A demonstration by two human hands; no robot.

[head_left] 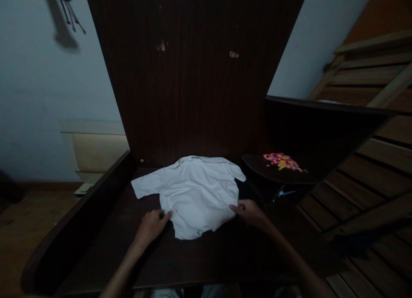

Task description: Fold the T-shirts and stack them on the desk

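Observation:
A white short-sleeved shirt (198,195) lies spread and wrinkled on the dark wooden desk (106,255), its collar toward the back panel. Its left sleeve stretches out flat, while the right one is shorter and bunched. My left hand (152,225) pinches the shirt's left side near the lower edge, thumb on top. On the opposite side, my right hand (250,212) grips the fabric's right edge between thumb and fingers. The fingertips under the cloth are partly hidden.
A tall dark wooden panel (196,83) rises behind the shirt. At the right, a small rounded shelf (257,167) bears a pile of pink and yellow pieces (283,161). A raised side board (77,220) borders the desk at left. Wooden slats (360,173) stand at far right.

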